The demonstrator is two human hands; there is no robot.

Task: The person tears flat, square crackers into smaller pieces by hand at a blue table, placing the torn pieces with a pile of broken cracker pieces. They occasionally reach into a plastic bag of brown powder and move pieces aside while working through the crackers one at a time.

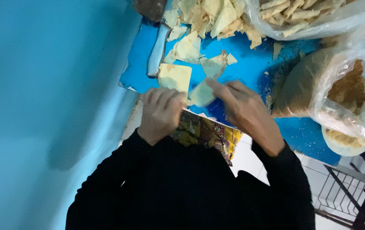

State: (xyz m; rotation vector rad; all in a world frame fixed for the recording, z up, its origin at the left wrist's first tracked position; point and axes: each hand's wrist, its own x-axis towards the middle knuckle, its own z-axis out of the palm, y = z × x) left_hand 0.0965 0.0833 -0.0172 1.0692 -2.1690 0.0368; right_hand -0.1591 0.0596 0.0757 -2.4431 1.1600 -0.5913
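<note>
My left hand [161,113] and my right hand [244,108] meet over the near edge of a blue board [250,64]. Together they pinch a small pale wrapper piece [201,94] between their fingertips; it looks partly folded. A square pale yellow wrapper sheet [174,77] lies flat on the board just beyond my left hand. More torn wrapper pieces [208,19] lie heaped at the far side of the board. Both arms wear black sleeves.
A knife [157,47] with a dark handle lies at the board's left edge. A clear bag of brown crumbly filling [348,91] sits at right, over a white bowl [344,142]. Another clear bag of pale strips [301,15] is at top right. A blue wall [41,85] stands left; a wire rack [344,191] is at lower right.
</note>
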